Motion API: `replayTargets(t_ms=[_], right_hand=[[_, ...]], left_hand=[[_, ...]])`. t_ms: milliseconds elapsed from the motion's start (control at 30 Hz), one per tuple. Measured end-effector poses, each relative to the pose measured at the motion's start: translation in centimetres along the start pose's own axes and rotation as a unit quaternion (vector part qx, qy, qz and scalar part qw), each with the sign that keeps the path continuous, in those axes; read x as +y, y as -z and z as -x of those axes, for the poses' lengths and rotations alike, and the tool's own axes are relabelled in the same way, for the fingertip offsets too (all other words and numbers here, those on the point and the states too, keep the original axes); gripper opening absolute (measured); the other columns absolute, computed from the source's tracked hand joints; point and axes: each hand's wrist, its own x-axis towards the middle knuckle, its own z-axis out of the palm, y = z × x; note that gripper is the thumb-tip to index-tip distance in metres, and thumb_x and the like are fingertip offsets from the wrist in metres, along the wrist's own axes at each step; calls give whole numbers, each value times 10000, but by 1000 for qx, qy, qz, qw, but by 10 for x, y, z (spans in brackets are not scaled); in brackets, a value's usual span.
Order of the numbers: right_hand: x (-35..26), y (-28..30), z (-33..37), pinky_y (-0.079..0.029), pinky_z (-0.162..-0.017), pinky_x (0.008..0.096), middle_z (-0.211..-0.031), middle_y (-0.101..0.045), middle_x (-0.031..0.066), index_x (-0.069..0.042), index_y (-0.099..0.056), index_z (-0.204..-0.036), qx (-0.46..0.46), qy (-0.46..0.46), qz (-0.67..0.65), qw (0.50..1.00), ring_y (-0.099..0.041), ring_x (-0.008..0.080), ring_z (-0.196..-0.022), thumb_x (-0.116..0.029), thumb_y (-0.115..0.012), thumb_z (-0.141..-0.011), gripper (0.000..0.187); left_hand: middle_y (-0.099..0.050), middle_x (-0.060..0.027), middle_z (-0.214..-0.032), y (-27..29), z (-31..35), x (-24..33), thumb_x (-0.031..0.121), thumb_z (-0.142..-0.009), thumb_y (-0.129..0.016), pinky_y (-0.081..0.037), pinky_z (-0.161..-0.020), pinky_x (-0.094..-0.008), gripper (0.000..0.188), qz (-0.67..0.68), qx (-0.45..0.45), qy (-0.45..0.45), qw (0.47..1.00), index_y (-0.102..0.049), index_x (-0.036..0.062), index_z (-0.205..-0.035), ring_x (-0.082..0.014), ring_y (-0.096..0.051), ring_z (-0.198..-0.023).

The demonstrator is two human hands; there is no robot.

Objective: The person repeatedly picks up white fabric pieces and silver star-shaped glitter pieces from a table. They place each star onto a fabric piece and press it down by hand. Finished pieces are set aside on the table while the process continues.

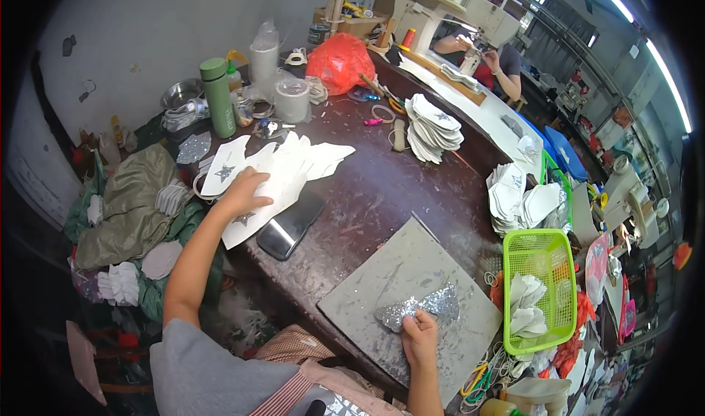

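Note:
My right hand pinches a silver glitter piece between thumb and fingers. The piece is shaped somewhat like a bow and hangs over a grey square board at the table's near edge. To the left, my left hand lies on a spread of white cut pieces, its thumb and fingers apart. Dark star shapes mark some of these pieces. A dark smartphone lies beside them, with a white piece close to its edge.
A green bottle, a white tub and a red plastic bag stand at the back left. White stacked pieces lie at the far edge. A lime basket sits right. Beyond, a person works at a sewing machine.

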Motion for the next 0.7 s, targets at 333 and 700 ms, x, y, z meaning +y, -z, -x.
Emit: replayTargets(t_ms=[333,700], right_hand=[[-4,-2,0,-484,-845,286,-967,-661,77,45,-595,-1029,21,-9,-45,999,-624,139,-874,34,-601,-870,159],[-23,19,52,-460,-961,438,-1119,-638,150,38,-574,-1112,-29,-25,-98,994,-621,265,-1038,-26,-710,-757,386]], left_hand=[[-642,-133,-930,7,-15,-8,215,-634,-821,-487,-764,-330,510,114,-21,6,993,-598,7,-1042,-237,-625,-881],[-651,-94,-1052,12,12,143,183,-720,-792,-488,-846,-327,527,250,-291,-222,897,-578,40,-1180,-149,-609,-988]])
